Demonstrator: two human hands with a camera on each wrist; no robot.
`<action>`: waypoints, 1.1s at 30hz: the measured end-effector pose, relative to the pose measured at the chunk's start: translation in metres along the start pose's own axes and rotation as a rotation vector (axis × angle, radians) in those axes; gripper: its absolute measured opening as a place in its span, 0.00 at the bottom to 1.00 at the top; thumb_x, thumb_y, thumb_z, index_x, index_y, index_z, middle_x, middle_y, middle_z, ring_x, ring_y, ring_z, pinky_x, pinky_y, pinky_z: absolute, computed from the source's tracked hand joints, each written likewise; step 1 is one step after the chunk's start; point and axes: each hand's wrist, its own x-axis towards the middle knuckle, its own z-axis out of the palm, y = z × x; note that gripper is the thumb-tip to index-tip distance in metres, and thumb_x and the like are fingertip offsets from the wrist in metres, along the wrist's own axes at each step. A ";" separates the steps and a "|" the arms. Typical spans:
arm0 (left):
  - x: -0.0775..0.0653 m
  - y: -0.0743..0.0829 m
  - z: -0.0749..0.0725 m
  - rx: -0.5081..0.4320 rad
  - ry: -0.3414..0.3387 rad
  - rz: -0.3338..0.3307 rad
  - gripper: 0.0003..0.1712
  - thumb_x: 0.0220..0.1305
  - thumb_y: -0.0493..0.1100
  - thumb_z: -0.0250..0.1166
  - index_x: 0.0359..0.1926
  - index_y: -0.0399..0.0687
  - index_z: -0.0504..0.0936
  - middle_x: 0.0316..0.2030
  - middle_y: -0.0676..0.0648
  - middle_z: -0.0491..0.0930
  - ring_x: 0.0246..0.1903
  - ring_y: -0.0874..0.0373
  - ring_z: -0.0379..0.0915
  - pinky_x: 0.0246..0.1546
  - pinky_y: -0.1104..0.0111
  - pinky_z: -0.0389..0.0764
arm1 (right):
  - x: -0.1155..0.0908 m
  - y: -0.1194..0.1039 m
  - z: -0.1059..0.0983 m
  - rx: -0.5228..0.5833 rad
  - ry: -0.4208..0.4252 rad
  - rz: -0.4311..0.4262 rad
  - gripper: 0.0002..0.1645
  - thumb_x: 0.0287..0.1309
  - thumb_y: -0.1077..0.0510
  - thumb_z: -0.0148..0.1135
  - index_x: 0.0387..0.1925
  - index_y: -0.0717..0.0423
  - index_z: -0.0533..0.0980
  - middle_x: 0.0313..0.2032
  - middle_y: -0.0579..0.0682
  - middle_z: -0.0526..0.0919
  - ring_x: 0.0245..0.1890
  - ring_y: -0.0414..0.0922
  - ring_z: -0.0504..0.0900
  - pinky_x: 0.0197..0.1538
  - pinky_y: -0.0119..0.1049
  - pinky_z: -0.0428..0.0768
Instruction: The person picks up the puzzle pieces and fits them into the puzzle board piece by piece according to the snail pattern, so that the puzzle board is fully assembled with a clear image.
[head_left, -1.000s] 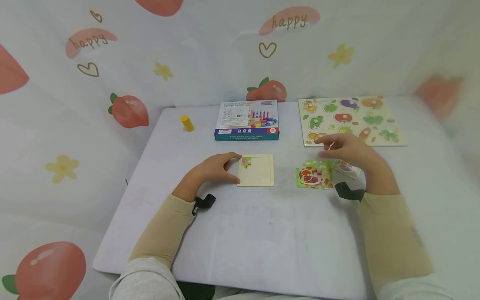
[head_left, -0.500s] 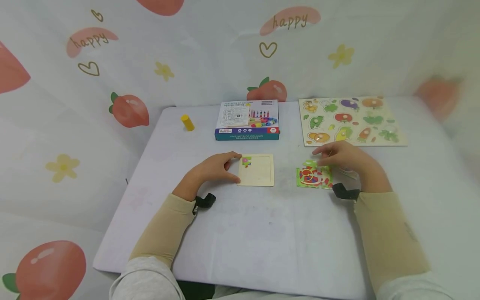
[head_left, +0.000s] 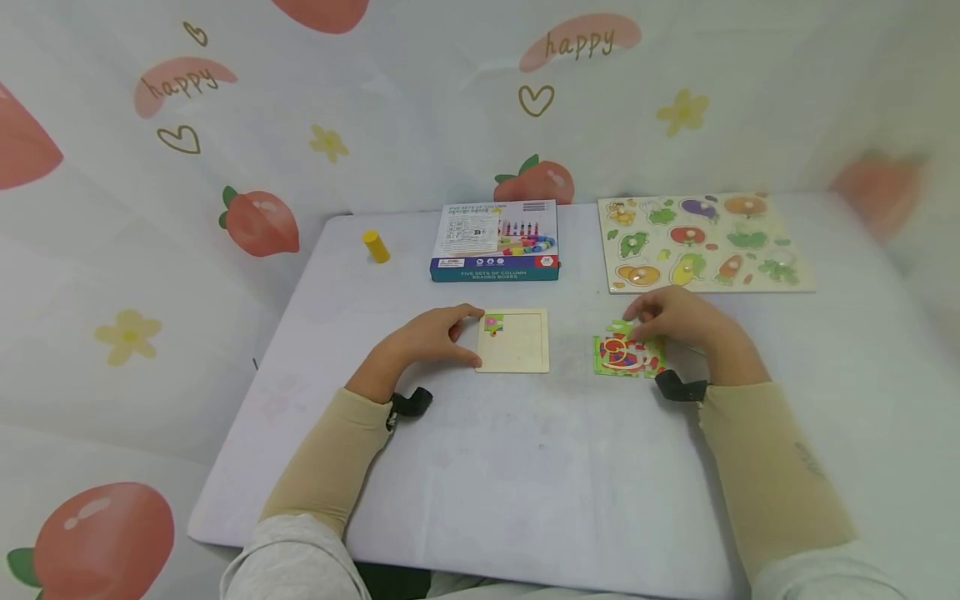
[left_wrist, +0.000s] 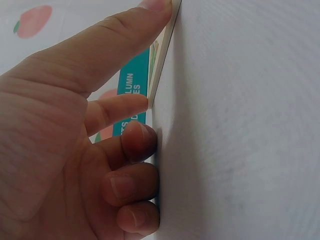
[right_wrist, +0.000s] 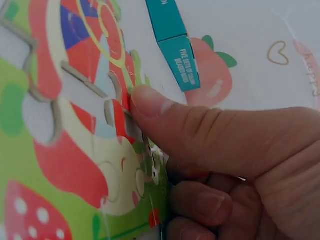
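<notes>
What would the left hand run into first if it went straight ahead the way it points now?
The wooden tray, almost at once: the left hand has thumb and index finger at its left edge, seemingly touching, though the exact contact is hard to judge.

I have the left hand (left_wrist: 70, 140) close up, its thumb running across the top to touch the board (left_wrist: 163, 55), which I see nearly edge-on. The index fingertip meets the board's near corner, and the other three fingers curl just beside the white table (left_wrist: 255, 120). Between thumb and index I make out a teal box (left_wrist: 139, 70), its lettering partly covered. A peach print (left_wrist: 32, 22) shows upper left.
</notes>
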 end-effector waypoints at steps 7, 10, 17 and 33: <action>0.000 -0.001 0.000 0.000 -0.004 0.002 0.52 0.53 0.62 0.79 0.75 0.59 0.68 0.34 0.45 0.66 0.40 0.53 0.66 0.40 0.59 0.66 | 0.000 -0.005 0.003 -0.015 0.011 0.041 0.18 0.56 0.58 0.77 0.46 0.62 0.82 0.32 0.51 0.75 0.36 0.48 0.71 0.42 0.42 0.69; -0.001 -0.001 -0.001 -0.002 -0.004 -0.002 0.52 0.53 0.62 0.79 0.75 0.59 0.67 0.35 0.45 0.67 0.41 0.53 0.66 0.41 0.59 0.66 | 0.000 -0.009 0.004 -0.044 0.022 0.043 0.17 0.56 0.59 0.76 0.44 0.61 0.82 0.35 0.52 0.78 0.39 0.50 0.73 0.44 0.43 0.70; -0.001 0.000 0.000 -0.002 -0.004 -0.005 0.52 0.53 0.62 0.79 0.76 0.60 0.67 0.36 0.45 0.67 0.43 0.53 0.67 0.41 0.58 0.67 | -0.002 -0.015 0.004 -0.088 0.022 0.058 0.16 0.56 0.60 0.76 0.44 0.61 0.82 0.40 0.55 0.82 0.43 0.53 0.75 0.48 0.47 0.73; 0.000 0.000 -0.001 0.007 -0.013 -0.011 0.52 0.53 0.63 0.79 0.76 0.61 0.67 0.37 0.45 0.67 0.43 0.52 0.67 0.43 0.58 0.67 | -0.001 -0.014 0.001 -0.117 -0.016 0.064 0.21 0.57 0.57 0.75 0.50 0.63 0.82 0.49 0.58 0.84 0.48 0.54 0.78 0.56 0.54 0.74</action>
